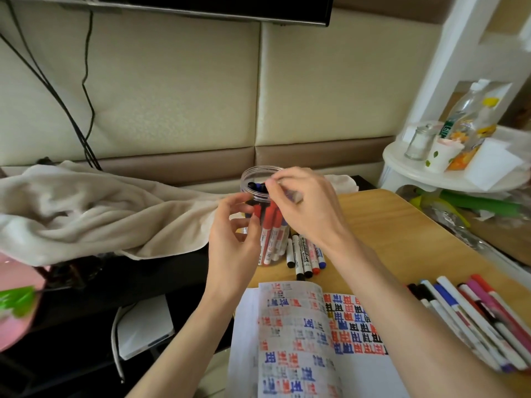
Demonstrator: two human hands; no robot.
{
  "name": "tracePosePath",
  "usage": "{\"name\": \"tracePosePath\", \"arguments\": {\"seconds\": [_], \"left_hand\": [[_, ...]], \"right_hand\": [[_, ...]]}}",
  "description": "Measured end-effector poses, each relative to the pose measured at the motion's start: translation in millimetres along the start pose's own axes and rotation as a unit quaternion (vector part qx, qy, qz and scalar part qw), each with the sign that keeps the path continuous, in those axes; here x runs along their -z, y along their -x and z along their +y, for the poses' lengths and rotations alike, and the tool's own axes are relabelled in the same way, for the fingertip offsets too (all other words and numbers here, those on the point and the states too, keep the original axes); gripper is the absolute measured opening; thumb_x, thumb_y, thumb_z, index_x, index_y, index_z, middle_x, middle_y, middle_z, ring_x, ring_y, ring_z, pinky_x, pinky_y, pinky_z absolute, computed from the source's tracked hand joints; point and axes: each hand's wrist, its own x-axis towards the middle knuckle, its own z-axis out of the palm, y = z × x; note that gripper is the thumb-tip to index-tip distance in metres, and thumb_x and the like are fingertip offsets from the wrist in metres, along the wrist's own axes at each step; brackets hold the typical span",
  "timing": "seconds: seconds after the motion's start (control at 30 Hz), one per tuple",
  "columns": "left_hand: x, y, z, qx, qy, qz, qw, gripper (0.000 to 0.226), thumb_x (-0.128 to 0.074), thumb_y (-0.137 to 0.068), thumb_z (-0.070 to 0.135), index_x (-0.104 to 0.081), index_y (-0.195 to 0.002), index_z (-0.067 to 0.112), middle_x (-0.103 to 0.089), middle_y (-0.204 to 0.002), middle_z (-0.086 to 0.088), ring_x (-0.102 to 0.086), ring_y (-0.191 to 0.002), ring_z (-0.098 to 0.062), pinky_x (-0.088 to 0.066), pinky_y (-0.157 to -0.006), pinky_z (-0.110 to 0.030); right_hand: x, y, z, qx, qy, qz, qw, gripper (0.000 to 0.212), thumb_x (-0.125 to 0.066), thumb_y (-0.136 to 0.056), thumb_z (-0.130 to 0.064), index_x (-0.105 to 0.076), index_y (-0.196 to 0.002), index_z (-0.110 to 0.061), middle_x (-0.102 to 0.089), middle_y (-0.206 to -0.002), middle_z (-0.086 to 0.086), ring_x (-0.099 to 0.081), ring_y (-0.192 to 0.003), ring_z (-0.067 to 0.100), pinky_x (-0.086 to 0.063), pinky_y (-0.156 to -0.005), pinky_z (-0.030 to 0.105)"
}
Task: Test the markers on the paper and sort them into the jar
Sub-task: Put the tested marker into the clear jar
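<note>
A clear jar [253,170] is standing upright at the tabletop's [373,219] far edge, part-filled with markers [271,228].
The left grip [231,238] is curling round the jar's side; the right grip [304,206] is hovering over its mouth, fingers bunched, its hold not discernible. Scribbled paper [301,340] is lying nearer the camera.

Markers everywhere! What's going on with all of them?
A person is sorting markers into a clear jar; red and blue ones stand inside it. The left hand holds the jar's side. The right hand is at its rim with fingers curled, but it is too blurred to tell if it holds a marker. A few loose markers lie beside the jar on the table, another bunch lies at the right, and the paper is covered in red, blue and black test marks.
</note>
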Motion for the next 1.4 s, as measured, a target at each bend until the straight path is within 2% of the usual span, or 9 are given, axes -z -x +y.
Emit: {"name": "tracePosePath", "arguments": {"seconds": [0.2,0.4,0.57,0.67,0.8,1.0,1.17,1.3,1.4], "left_hand": [[-1,3,1,0.007,0.008,-0.008,1.000,0.031,-0.059,-0.099,0.004,-0.061,-0.124,0.022,-0.063,-0.106,0.004,-0.066,-0.085,-0.014,-0.053,-0.071,-0.023],[-6,14,3,0.018,0.015,-0.034,0.999,0.027,-0.061,-0.098,0.009,-0.060,-0.121,0.024,-0.066,-0.101,0.012,-0.065,-0.084,-0.009,-0.054,-0.068,-0.023],[-20,34,0,0.028,0.002,-0.127,0.991,0.032,-0.057,-0.098,0.001,-0.060,-0.119,0.025,-0.064,-0.104,0.012,-0.068,-0.084,-0.019,-0.059,-0.070,-0.031],[-29,46,-3,0.041,-0.010,-0.173,0.984,0.033,-0.056,-0.099,0.001,-0.060,-0.121,0.026,-0.064,-0.105,0.010,-0.068,-0.083,-0.019,-0.057,-0.063,-0.026],[-38,61,-7,0.054,-0.032,-0.207,0.976,0.035,-0.057,-0.099,0.003,-0.058,-0.122,0.029,-0.063,-0.109,0.011,-0.069,-0.088,-0.014,-0.059,-0.072,-0.027],[-40,66,-10,0.044,-0.054,-0.212,0.975,0.032,-0.056,-0.100,0.001,-0.058,-0.121,0.024,-0.065,-0.108,0.006,-0.071,-0.084,-0.009,-0.060,-0.074,-0.028],[-45,71,-11,0.046,-0.057,-0.220,0.973,0.031,-0.056,-0.100,0.001,-0.059,-0.120,0.024,-0.066,-0.106,0.008,-0.072,-0.085,-0.012,-0.060,-0.077,-0.034],[-47,69,-14,0.039,-0.067,-0.231,0.970,0.030,-0.057,-0.099,0.003,-0.060,-0.119,0.025,-0.066,-0.106,0.010,-0.071,-0.086,-0.014,-0.060,-0.077,-0.031],[-50,68,-17,0.026,-0.072,-0.240,0.968,0.030,-0.057,-0.099,0.002,-0.061,-0.118,0.025,-0.066,-0.107,0.008,-0.070,-0.089,-0.015,-0.059,-0.077,-0.029]], "right_hand": [[4,14,2,-0.012,-0.035,0.021,0.999,0.026,-0.061,-0.095,-0.026,-0.077,-0.114,-0.019,-0.071,-0.118,-0.009,-0.060,-0.118,0.005,-0.046,-0.106,0.032],[37,44,36,-0.179,-0.055,0.056,0.981,0.035,-0.065,-0.096,-0.009,-0.067,-0.129,-0.023,-0.065,-0.124,-0.012,-0.058,-0.113,-0.005,-0.048,-0.100,0.016],[48,90,70,-0.323,0.023,-0.062,0.944,0.044,-0.067,-0.096,-0.008,-0.061,-0.136,-0.027,-0.061,-0.134,-0.007,-0.060,-0.114,0.006,-0.052,-0.102,0.031],[40,109,67,-0.297,0.009,-0.157,0.942,0.048,-0.059,-0.101,-0.007,-0.060,-0.141,-0.033,-0.055,-0.142,-0.008,-0.054,-0.127,0.009,-0.047,-0.108,0.032],[31,124,63,-0.254,0.071,-0.212,0.941,0.047,-0.053,-0.104,-0.008,-0.060,-0.144,-0.030,-0.051,-0.149,-0.006,-0.044,-0.141,0.014,-0.036,-0.119,0.034],[42,134,62,-0.294,0.134,-0.103,0.941,0.024,-0.068,-0.098,-0.035,-0.074,-0.117,-0.020,-0.065,-0.118,-0.008,-0.053,-0.103,0.009,-0.032,-0.069,0.012],[37,142,74,-0.288,0.244,-0.077,0.923,0.032,-0.074,-0.088,-0.050,-0.078,-0.097,-0.020,-0.071,-0.100,-0.001,-0.056,-0.097,0.020,-0.047,-0.081,0.037],[42,148,74,-0.321,0.218,-0.022,0.921,0.021,-0.077,-0.086,-0.041,-0.076,-0.092,-0.021,-0.070,-0.091,-0.004,-0.061,-0.091,0.019,-0.049,-0.071,0.035],[63,154,66,-0.364,0.075,0.060,0.926,0.016,-0.080,-0.088,-0.031,-0.072,-0.099,-0.021,-0.071,-0.090,-0.009,-0.067,-0.084,0.008,-0.055,-0.070,0.026]]}}
